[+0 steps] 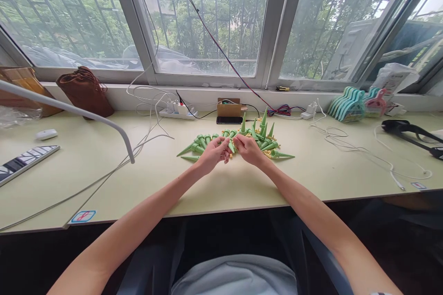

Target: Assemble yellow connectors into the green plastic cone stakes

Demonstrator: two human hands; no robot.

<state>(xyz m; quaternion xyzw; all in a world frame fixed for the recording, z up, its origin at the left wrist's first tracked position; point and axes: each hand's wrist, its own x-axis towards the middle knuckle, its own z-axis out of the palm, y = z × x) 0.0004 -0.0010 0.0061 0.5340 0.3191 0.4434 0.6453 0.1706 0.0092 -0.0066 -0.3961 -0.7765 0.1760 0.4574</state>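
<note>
My left hand [215,151] is closed round a green plastic spike [231,147], its pointed end directed down. Right beside it, my right hand [247,149] has its fingers pinched together at the spike's upper end; whatever they hold is too small or hidden to make out. Behind and to both sides of my hands lies a pile of similar green spikes [263,130], some standing point up, others lying flat. Small yellow pieces [275,138] are scattered among them.
A phone [229,120] leans against a cardboard box [228,108] behind the pile. Power strip [178,113] and white cables [346,140] lie along the back. Farther out are a brown pouch [85,93], teal hangers [347,104], black strapped goggles [411,134] and a grey curved arm [86,113].
</note>
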